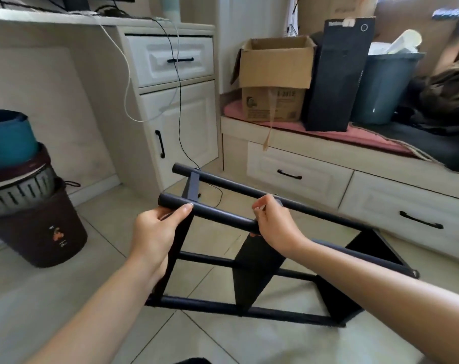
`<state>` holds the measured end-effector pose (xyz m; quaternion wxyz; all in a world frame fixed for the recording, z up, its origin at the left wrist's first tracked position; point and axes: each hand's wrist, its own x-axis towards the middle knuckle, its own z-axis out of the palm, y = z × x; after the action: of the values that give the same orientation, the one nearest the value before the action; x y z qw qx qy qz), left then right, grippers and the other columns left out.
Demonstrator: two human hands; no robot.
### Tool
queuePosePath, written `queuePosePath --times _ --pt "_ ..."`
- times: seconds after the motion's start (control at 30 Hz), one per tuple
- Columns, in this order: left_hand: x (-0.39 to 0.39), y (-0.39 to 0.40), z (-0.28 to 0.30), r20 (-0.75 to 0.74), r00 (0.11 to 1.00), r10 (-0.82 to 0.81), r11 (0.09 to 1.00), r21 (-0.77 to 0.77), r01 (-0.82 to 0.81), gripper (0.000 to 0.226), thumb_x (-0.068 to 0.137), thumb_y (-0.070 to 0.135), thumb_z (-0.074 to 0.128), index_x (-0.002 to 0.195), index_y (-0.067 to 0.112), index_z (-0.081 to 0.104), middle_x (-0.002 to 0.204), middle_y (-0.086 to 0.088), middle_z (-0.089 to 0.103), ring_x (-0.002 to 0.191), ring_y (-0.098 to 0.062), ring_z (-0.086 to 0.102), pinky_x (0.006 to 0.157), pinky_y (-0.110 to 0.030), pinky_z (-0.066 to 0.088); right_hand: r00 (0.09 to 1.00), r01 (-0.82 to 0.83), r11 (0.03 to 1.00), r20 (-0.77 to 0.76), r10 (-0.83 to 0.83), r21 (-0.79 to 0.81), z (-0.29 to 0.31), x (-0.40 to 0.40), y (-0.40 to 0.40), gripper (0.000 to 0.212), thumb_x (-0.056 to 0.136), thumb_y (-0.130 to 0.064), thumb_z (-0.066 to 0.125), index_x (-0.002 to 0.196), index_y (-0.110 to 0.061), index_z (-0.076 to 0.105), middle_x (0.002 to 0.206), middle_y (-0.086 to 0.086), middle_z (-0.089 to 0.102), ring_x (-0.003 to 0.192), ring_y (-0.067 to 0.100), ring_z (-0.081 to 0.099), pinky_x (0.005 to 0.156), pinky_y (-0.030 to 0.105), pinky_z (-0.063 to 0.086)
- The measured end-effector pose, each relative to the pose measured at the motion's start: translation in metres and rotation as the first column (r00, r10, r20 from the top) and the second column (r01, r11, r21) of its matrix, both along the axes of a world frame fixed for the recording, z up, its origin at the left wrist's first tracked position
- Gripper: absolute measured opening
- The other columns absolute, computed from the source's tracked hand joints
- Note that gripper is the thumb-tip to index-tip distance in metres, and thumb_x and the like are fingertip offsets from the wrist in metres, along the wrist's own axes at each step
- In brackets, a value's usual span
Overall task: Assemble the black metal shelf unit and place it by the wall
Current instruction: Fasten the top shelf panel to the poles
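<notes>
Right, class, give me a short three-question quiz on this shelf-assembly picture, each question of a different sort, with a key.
1. True or false: both hands grip the same black tube of the shelf frame.
2. Multiple choice: the open cardboard box stands on A) the floor tiles, B) the window bench, C) the desk.
3. Fill in: the dark bin stands on the person's ____ side.

Key:
1. True: the left hand grips near the tube's end, the right hand further along.
2. B.
3. Left.
</notes>
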<state>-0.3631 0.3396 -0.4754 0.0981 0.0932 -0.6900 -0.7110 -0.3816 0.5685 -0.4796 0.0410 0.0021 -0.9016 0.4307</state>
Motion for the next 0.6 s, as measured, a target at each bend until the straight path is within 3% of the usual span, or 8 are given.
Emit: queuePosePath --times 0.07,0.2,0.33,0.47,0.6 --pt "-0.001 -0.005 -0.017 0.081 0.996 -0.048 0.999 0.025 0.047 0.011 0.083 0.026 0.08 0.085 0.014 0.078 0.082 0.001 0.078 0.093 -0.019 0.07 0.081 -0.043 0.054 1.0 -0.01 0.997 0.028 0.007 0.079 -0.012 0.001 0.006 0.015 0.104 -0.019 0.04 0.114 -0.015 0.05 0.094 0.005 0.063 0.083 0.021 0.061 0.075 0.031 0.049" --pt "0.003 -0.006 -0.049 0.195 0.967 -0.163 0.986 0.061 0.153 0.03 0.074 0.021 0.082 0.1 0.007 0.075 0.095 -0.007 0.078 0.103 -0.024 0.07 0.1 -0.055 0.051 0.996 -0.033 0.991 0.084 0.022 0.133 -0.037 0.003 0.018 0.013 0.103 -0.019 0.042 0.113 -0.016 0.05 0.09 0.002 0.063 0.081 0.019 0.06 0.073 0.028 0.046" --pt "0.007 -0.001 -0.084 0.273 0.932 -0.24 0.971 0.089 0.224 0.052 0.058 0.028 0.085 0.102 0.003 0.076 0.096 -0.012 0.078 0.095 -0.025 0.075 0.098 -0.046 0.054 0.986 -0.068 0.976 0.165 0.034 0.206 -0.063 0.004 0.035 0.013 0.103 -0.017 0.044 0.115 -0.019 0.048 0.086 -0.005 0.062 0.079 0.009 0.062 0.069 0.018 0.05" --pt "0.013 0.015 -0.115 0.339 0.901 -0.27 0.962 0.06 0.266 0.05 0.057 0.033 0.088 0.1 0.009 0.078 0.095 -0.008 0.079 0.099 -0.025 0.073 0.094 -0.036 0.053 0.972 -0.055 0.982 0.234 0.011 0.183 -0.082 0.008 0.053 0.012 0.105 -0.023 0.04 0.113 -0.024 0.048 0.09 0.002 0.068 0.086 0.017 0.066 0.084 0.039 0.057" --pt "0.015 0.024 -0.135 0.377 0.883 -0.278 0.934 -0.11 0.341 0.042 0.058 0.049 0.086 0.09 0.023 0.081 0.087 0.005 0.078 0.088 -0.015 0.067 0.086 -0.034 0.049 0.963 -0.072 0.977 0.268 0.015 0.203 -0.097 0.015 0.073 0.01 0.106 -0.028 0.038 0.111 -0.028 0.046 0.09 0.001 0.067 0.086 0.016 0.065 0.082 0.037 0.057"
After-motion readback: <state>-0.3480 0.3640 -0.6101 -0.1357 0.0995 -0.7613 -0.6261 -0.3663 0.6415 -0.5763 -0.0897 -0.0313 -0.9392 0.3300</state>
